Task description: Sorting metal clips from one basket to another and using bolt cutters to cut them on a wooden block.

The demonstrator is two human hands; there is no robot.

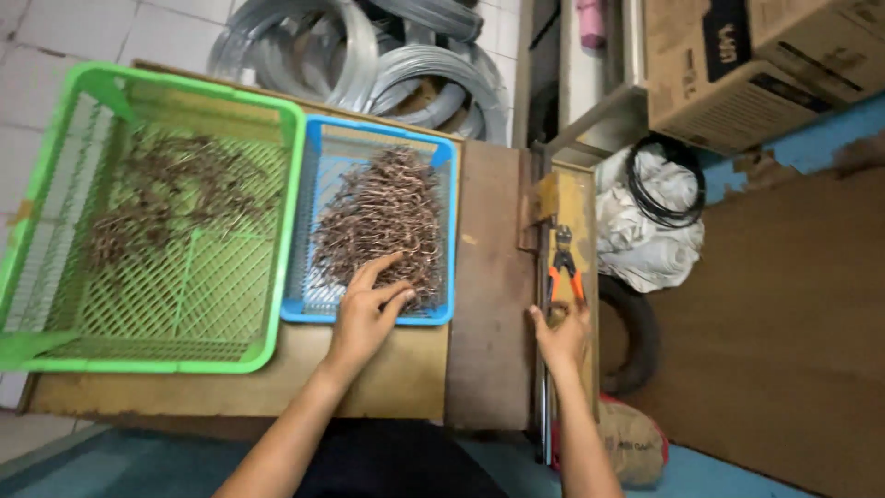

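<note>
Left hand (364,314) lies fingers spread, palm down, on the heap of rusty wire hooks (383,221) at the near edge of the blue basket (313,309); touching them, nothing pinched that shows. Right hand (562,337) sits at the bench's right edge, fingers curled w/ tips at the orange-handled pliers (564,263); can't tell if it grips them. Green basket (184,360) just left of the blue one, w/ more hooks toward its far-left corner. Wire coils (387,55) lie beyond the bench's far edge.
</note>
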